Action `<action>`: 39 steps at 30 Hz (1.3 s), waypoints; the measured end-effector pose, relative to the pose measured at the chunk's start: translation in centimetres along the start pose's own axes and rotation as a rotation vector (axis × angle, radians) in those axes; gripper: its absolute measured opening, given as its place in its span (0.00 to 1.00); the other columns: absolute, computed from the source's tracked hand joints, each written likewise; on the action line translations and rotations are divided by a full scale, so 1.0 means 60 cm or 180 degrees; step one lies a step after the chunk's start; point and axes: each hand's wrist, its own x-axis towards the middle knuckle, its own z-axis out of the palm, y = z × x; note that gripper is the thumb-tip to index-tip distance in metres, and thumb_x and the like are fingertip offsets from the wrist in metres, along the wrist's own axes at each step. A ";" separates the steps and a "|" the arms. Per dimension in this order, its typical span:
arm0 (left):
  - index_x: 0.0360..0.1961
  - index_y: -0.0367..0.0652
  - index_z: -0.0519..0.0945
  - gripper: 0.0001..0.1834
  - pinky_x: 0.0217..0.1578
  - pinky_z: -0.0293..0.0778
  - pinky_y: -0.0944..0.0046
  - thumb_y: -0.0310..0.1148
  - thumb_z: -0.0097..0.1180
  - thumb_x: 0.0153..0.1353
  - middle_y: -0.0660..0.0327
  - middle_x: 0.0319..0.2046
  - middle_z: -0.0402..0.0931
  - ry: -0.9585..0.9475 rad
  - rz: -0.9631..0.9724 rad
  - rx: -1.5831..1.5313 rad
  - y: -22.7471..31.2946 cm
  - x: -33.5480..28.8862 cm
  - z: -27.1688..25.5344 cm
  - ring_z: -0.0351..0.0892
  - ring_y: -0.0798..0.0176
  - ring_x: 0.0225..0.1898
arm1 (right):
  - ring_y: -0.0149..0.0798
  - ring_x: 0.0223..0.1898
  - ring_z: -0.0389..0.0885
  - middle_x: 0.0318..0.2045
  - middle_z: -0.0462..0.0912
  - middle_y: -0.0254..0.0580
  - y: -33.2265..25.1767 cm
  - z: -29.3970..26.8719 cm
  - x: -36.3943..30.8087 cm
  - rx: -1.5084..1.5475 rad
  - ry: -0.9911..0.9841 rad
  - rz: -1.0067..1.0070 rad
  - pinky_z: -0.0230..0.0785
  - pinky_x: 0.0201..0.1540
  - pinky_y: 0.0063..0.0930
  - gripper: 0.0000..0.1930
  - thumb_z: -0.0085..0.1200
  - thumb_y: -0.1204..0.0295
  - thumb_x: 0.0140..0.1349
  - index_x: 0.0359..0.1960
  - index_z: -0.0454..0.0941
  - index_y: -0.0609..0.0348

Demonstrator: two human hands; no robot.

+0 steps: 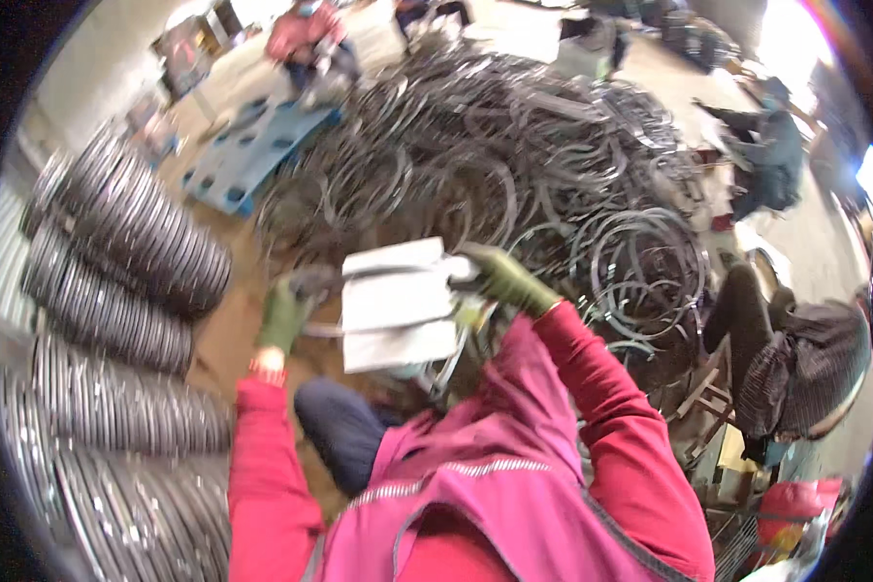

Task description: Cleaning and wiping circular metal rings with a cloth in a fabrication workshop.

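A thin grey metal ring [398, 269] spans the space between my two gloved hands, seen nearly edge-on and smeared by motion. My left hand [296, 303], in a green glove with dark fingers, is closed at its left side. My right hand [502, 276], gloved the same way, grips the right side. Beneath the ring is a white block-like surface [398, 303], crossed by the ring's far and near edges; what it belongs to is hidden. My knees are on either side of it.
A large heap of loose metal rings [495, 136] lies ahead. Stacked rings [145, 233] stand in rows at left, near a blue pallet [252, 155]. Co-workers sit around: one in pink [306, 39], one at far right [771, 155], another at near right [810, 364].
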 end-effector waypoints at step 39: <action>0.38 0.54 0.78 0.11 0.31 0.72 0.52 0.38 0.55 0.52 0.53 0.29 0.78 -0.0080 0.0271 0.1856 0.107 0.058 0.090 0.78 0.47 0.32 | 0.50 0.34 0.79 0.32 0.79 0.45 -0.168 0.050 0.106 -0.2462 -0.0207 -0.0329 0.71 0.36 0.38 0.20 0.59 0.65 0.45 0.41 0.73 0.55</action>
